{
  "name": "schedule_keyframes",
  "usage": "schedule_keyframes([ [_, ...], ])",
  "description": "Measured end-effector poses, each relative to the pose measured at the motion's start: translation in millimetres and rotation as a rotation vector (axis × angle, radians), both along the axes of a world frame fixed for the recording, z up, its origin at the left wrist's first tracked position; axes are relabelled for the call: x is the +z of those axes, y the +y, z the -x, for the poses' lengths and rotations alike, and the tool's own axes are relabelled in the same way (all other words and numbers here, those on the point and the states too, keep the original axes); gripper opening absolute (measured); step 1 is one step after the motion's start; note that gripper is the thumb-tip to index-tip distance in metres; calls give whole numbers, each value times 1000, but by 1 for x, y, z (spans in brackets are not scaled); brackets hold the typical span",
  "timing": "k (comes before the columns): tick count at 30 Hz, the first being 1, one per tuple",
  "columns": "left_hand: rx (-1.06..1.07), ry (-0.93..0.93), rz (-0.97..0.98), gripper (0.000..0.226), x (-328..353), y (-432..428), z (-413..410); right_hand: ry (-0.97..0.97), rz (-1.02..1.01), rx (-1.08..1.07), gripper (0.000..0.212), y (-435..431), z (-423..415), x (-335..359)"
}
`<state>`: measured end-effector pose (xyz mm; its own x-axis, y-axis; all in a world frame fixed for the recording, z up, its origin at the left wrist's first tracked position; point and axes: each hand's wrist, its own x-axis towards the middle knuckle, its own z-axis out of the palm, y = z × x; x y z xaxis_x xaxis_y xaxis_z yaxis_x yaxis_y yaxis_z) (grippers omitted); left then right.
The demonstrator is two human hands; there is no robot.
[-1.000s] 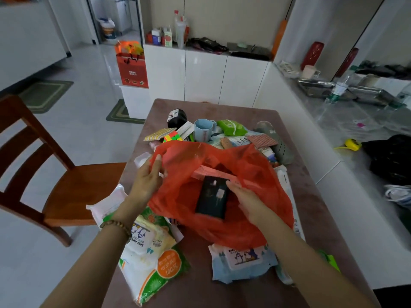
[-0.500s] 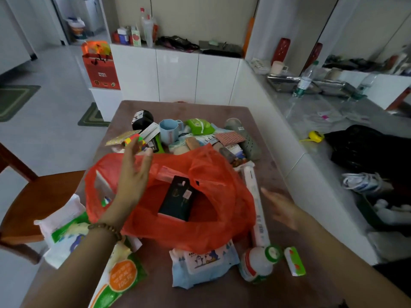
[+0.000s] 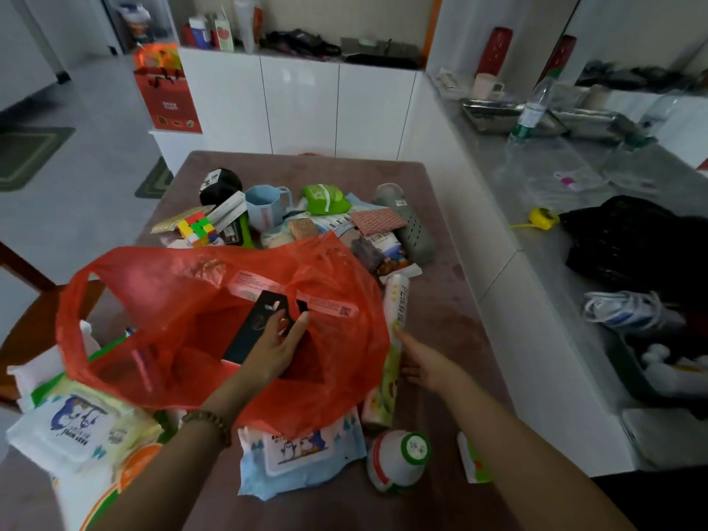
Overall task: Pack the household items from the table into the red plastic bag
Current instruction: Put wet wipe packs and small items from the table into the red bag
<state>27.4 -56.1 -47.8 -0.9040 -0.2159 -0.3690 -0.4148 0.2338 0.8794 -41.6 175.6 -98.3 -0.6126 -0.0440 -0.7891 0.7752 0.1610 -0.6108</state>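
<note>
Red bag [image 3: 172, 300], left hand [image 3: 276, 350] holding black box [image 3: 247, 335]

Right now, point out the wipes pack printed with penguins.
The blue pack at the red bag's near edge; the white pack lies far left.
</note>
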Motion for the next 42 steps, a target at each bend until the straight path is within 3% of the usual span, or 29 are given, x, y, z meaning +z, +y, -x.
schedule_keyframes([
  [6,27,-29,-4,67,-4,7,0,-32,73,-33,92,-2,16,-9],
  [12,83,39,-75,52,-4,16,-6,38,21,-15,70,-19,21,-12],
  [20,131,32,-103,59,0,13,-8,-38,259,-78,34,-26,17,-9],
  [25,131,70,-77,63,6,4,-6,36,212,-85,26,-2,19,5],
  [27,110,81,-103,64,9,1,-5,75,163,-108,29,11,20,16],
  [30,78,86,-134,61,16,-2,-1,149,134,-159,50,24,21,40],
  [33,47,97,-141,57,26,-15,1,193,214,-126,47,26,21,77],
  [37,69,294,67,46,47,-57,-8,165,345,18,50,-13,4,134],
  [40,158,493,417,53,65,-110,-19,112,398,199,51,-64,-16,155],
  [42,182,457,781,63,66,-153,-25,66,427,331,49,-100,-29,161],
])
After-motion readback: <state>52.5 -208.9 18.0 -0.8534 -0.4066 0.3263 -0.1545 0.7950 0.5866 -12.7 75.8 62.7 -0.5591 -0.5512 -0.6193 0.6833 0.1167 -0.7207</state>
